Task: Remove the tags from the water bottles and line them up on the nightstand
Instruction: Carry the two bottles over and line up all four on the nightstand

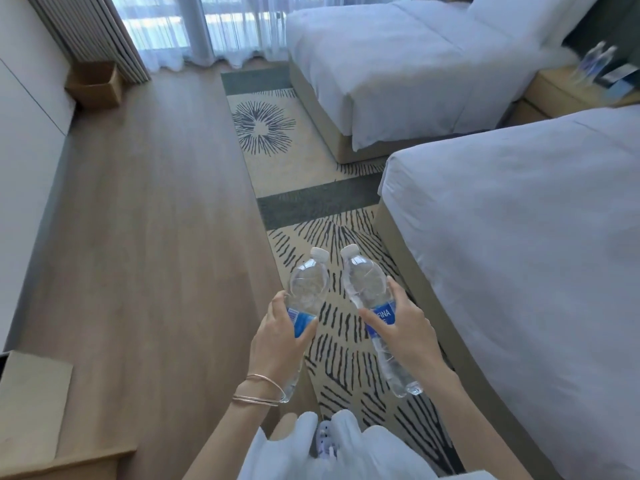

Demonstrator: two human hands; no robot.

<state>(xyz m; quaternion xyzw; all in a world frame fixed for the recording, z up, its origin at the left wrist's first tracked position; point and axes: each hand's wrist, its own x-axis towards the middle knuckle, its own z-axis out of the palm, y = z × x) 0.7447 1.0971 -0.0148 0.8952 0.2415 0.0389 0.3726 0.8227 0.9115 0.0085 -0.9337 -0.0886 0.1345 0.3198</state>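
Left hand (277,336) wrapped around the blue label of one water bottle (306,289), thumb across the front, cap tipped forward and away. Bangles on that wrist. Right hand (403,329) closed likewise around the label of the second bottle (367,282), base angled down toward the body. Caps nearly meeting above the patterned rug (311,161). No tag visible on either neck. Held mid-body, probably for a secure carry while walking. Farther right, two white beds, and between them the nightstand (568,93), well apart from both hands, already bearing two blurred bottles (595,62). Likely carrying this pair over to join that row.
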